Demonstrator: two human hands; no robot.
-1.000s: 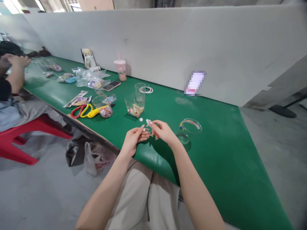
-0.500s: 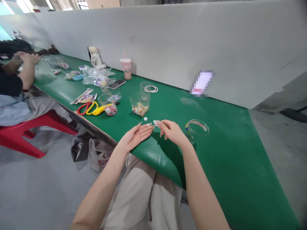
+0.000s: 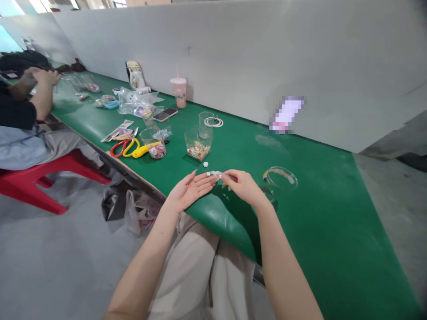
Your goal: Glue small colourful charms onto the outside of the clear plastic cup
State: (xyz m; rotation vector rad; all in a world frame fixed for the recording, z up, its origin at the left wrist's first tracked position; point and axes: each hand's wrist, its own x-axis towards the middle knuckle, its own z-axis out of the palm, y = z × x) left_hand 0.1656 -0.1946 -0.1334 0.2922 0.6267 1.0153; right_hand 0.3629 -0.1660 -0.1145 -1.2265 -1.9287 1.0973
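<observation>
Palm up, my left hand (image 3: 188,191) lies with its fingers stretched out, and a small white piece (image 3: 208,174) rests on its fingertips. My right hand (image 3: 240,184) pinches a small translucent tube (image 3: 219,175), its tip pointing at the white piece. A round white cap (image 3: 206,164) lies on the green table just beyond my left fingertips. Behind it stands a clear square cup (image 3: 198,150) with colourful beads. To the right of my right hand is a clear ring-shaped dish (image 3: 282,178) with something coloured along its rim.
Scissors with red and yellow handles (image 3: 125,148), a cup of red and white pieces (image 3: 157,150), phones (image 3: 166,114), plastic bags (image 3: 133,102) and a pink drink cup (image 3: 179,93) stand on the left. Another person's hands (image 3: 46,78) are at far left. A grey partition (image 3: 233,58) runs behind.
My right hand has turned the tube flatter and brought its tip up to the white piece on my left fingers. The whole view has shifted slightly.
</observation>
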